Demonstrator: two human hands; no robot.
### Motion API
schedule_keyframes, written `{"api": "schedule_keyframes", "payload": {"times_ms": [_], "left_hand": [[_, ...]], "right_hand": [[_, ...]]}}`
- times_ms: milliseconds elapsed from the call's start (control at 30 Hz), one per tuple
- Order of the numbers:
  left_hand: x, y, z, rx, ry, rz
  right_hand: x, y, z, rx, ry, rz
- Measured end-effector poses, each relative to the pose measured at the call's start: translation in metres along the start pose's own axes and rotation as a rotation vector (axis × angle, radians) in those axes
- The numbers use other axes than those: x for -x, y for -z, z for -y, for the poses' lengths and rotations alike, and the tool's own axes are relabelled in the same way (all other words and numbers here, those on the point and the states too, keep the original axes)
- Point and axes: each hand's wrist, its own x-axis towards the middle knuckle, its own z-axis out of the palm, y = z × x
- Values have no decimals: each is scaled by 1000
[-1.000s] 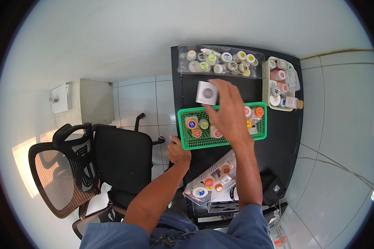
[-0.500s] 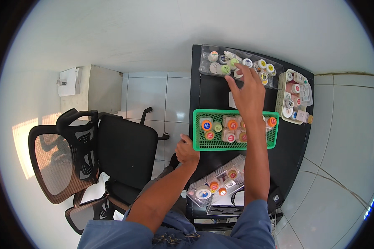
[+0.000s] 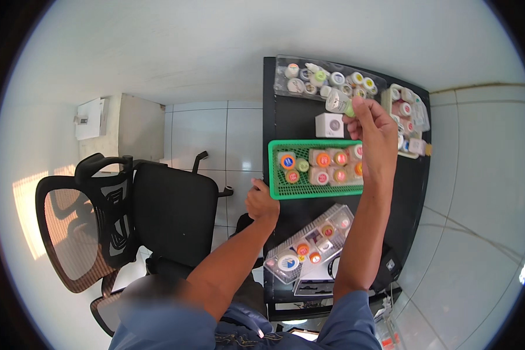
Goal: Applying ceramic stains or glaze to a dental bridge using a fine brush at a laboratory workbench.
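My right hand point(image 3: 374, 125) pinches a small clear bottle point(image 3: 336, 101) by its green cap, holding it tilted above the table. Just below the bottle stands a small white box point(image 3: 329, 125). My right forearm passes over the right end of a green basket point(image 3: 272, 175), hiding part of it. Inside the basket are several jars with orange, white and green lids. At the table's left edge, my left hand point(image 3: 261, 201) is curled closed beside the basket's near left corner; whatever its fingers hold, if anything, is hidden.
A clear tray point(image 3: 283, 90) of small jars and bottles lies along the table's far side. A pale basket point(image 3: 414, 155) of bottles stands at the right. Nearer me is a clear container point(image 3: 271, 269) with jars. A black chair point(image 3: 172, 219) stands left.
My right hand has lifted the green-capped bottle out of the far tray and drawn it back to the right. The white box shows more fully. My left hand stays beside the basket.
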Motion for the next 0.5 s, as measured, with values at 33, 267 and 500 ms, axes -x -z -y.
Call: {"api": "schedule_keyframes", "payload": {"times_ms": [33,267,500], "left_hand": [[0,2,1,-5,-44,2],[-16,-14,23,-22,-227,110],[34,61,67,568,-466,153]], "right_hand": [[15,7,9,-53,-77,4],[146,45,68,50,-85,-247],[321,69,130,340,-77,-553]]}}
